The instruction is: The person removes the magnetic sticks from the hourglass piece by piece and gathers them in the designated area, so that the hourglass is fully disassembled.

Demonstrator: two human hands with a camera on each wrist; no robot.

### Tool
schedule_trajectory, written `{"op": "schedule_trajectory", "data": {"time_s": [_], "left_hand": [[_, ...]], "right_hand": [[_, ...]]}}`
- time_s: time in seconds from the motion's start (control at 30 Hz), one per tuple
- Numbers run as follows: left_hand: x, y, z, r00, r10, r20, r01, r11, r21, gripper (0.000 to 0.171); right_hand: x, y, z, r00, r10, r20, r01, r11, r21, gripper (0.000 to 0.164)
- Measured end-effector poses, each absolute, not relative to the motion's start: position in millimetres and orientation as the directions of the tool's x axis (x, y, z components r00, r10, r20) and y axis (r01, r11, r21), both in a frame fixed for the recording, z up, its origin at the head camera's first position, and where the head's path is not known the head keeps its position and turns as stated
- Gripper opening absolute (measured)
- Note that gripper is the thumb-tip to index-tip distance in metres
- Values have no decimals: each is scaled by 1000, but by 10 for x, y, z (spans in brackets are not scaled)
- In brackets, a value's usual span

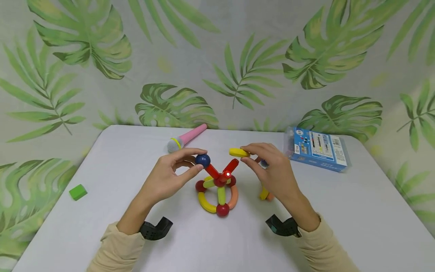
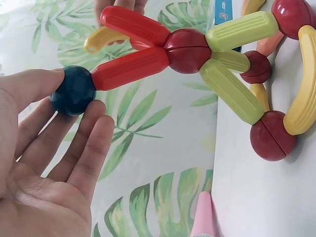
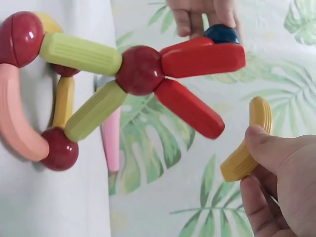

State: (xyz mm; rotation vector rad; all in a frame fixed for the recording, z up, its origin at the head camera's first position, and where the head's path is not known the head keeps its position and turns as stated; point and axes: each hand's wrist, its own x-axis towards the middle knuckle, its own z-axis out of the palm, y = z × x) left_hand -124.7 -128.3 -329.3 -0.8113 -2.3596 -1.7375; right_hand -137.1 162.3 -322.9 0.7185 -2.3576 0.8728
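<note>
In the head view, my left hand [image 1: 168, 177] pinches a dark blue ball [image 1: 202, 161] between thumb and fingers. The ball touches the tip of a red stick [image 2: 131, 68], one of three angling up from a central red ball [image 2: 187, 50]. Light green sticks [image 1: 221, 195] slope down from that ball to a ring of red balls [image 1: 222, 210] joined by curved yellow and orange sticks [image 1: 234, 197]. My right hand [image 1: 273, 166] pinches a curved yellow stick [image 3: 249, 148] beside the structure, apart from the red sticks; the other two red sticks have bare ends.
Partly hidden under my right hand lie more curved pieces [image 1: 264, 193] and a blue ball [image 1: 263, 163]. A blue box [image 1: 319, 149] stands at the back right, a pink toy microphone [image 1: 192, 136] at the back. A green block [image 1: 78, 192] lies on the left of the white table [image 1: 217, 249].
</note>
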Motion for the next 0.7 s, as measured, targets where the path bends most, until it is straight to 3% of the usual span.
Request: {"op": "schedule_trajectory", "data": {"time_s": [0.47, 0.7], "left_hand": [[-1238, -1280, -3278, -864, 346, 366, 452, 210, 867, 36], [-1233, -1275, -3271, -869, 343, 357, 441, 210, 873, 37]], "right_hand": [[-1227, 2168, -3363, -766, -261, 587, -581, 672, -459, 33], [-1150, 2409, -3450, -817, -224, 531, -505, 723, -471, 31]]}}
